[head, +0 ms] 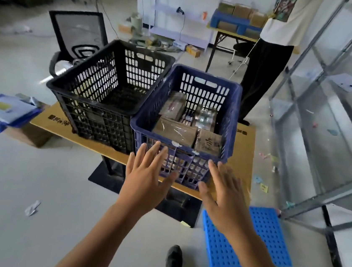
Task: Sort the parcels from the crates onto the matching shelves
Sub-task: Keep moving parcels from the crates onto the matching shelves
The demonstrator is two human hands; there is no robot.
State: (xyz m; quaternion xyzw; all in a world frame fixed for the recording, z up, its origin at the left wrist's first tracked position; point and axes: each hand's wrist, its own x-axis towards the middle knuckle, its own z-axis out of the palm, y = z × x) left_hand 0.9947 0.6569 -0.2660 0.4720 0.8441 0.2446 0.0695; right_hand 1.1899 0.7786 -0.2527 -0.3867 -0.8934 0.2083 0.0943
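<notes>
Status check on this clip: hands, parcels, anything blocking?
Left hand and right hand open, empty, near blue crate. Parcels inside it, none picked. Black crate alongside. Nothing blocking.

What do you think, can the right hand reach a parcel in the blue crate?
Probably yes. The right hand is open before the blue crate, whose top is uncovered; a brown parcel lies near its front rim.

Perforated plastic crates (185, 121), cardboard tabletop (244, 145)
</notes>
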